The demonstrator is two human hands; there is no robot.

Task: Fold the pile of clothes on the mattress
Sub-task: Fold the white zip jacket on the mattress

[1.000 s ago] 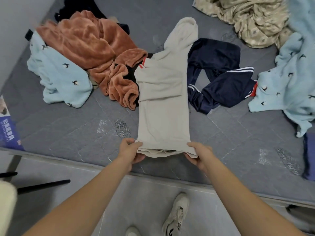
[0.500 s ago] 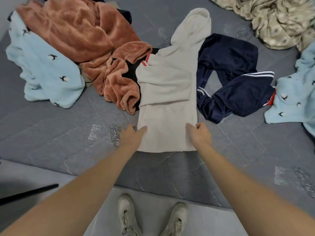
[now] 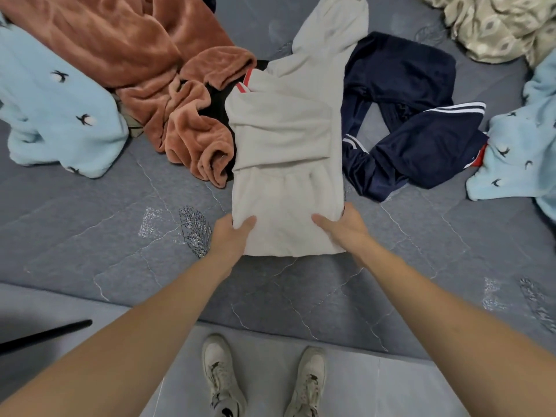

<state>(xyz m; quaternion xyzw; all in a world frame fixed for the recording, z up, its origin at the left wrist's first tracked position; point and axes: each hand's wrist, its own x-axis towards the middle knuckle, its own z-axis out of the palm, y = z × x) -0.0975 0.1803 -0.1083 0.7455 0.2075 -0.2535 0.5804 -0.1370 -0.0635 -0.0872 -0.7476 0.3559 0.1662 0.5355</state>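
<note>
Both hands — left hand [image 3: 233, 236], right hand [image 3: 346, 228] — have moved up the beige garment [image 3: 285, 164], grips clamped on its sides.

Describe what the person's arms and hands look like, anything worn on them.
Both forearms are bare right up to the frame's edge, with no sleeves in view. The left hand and right hand wear no gloves, and no watch, bracelet or ring shows on the parts that can be seen. No markings show.

Soft, even, fairly bright light leaves only faint shadows under the beige hoodie [image 3: 285, 164]. No glare. Around it, wide-angle distortion bends the edges, and slight blur softens the whole frame.
</note>
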